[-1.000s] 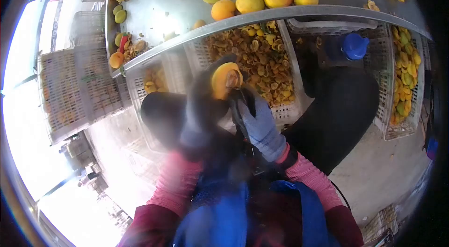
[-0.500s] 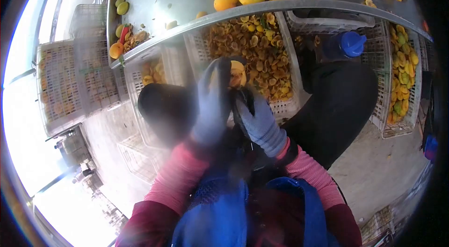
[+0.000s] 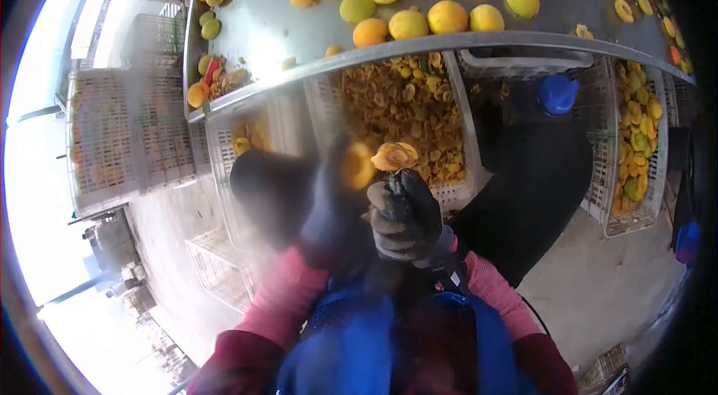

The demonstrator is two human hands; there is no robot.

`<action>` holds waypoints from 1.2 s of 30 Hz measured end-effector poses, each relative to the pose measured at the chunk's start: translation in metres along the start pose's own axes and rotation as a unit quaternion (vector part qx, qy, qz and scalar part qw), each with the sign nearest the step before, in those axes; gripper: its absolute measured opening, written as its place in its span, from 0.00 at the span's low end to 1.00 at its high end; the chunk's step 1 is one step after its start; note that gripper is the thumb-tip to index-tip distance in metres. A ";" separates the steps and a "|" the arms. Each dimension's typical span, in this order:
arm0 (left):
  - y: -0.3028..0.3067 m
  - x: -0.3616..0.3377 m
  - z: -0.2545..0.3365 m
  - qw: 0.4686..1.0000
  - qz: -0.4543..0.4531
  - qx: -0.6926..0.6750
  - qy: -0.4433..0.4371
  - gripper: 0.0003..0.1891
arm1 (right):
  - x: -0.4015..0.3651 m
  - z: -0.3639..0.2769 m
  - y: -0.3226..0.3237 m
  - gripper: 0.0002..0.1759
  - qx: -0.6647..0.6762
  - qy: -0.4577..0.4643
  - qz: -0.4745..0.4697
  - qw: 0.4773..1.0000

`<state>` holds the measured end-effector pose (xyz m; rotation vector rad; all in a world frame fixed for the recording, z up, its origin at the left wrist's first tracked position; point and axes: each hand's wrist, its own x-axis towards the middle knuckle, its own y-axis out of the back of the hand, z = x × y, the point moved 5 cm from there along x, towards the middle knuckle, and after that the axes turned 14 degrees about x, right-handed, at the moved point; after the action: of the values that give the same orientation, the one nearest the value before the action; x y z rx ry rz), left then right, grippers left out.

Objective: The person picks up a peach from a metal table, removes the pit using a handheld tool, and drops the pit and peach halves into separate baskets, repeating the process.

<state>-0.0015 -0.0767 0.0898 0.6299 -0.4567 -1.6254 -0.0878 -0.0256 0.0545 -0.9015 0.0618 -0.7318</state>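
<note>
My left hand (image 3: 329,182), in a dark and grey glove and blurred, holds a cut orange fruit half (image 3: 357,167) with its hollow side showing. Just right of it, my right hand (image 3: 406,219) is closed in a dirty grey glove. At the top of that fist stands a brownish-yellow cut piece (image 3: 395,156), on a dark thing whose shape is mostly hidden by the fingers. Both hands are above my lap, in front of a crate of brown scraps (image 3: 465,122).
A metal table (image 3: 254,29) with whole fruits (image 3: 448,17) and halves spans the top. A blue container (image 3: 558,94) sits under it. A crate of yellow pieces (image 3: 636,137) is at right; stacked crates (image 3: 105,142) stand at left.
My hands have moved apart and the fruit between them now shows as separate pieces, one at each hand. The right hand has turned upright. The view has tilted up, showing more of the table.
</note>
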 end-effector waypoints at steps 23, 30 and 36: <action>-0.188 0.293 0.180 0.735 -0.078 0.452 -0.499 0.34 | -0.030 -0.091 0.079 0.21 -0.426 0.295 0.387 0.763; -0.120 0.308 0.110 0.792 -0.169 0.414 -0.415 0.29 | -0.030 -0.082 0.026 0.19 -0.518 0.346 0.383 0.682; -0.027 0.283 0.056 0.828 -0.097 0.461 -0.304 0.27 | -0.035 -0.071 0.010 0.21 -0.558 0.372 0.350 0.654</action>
<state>-0.0801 -0.3549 0.0769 0.8595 -1.7694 -1.7276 -0.1336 -0.0497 -0.0067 -1.5196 1.6838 -0.1894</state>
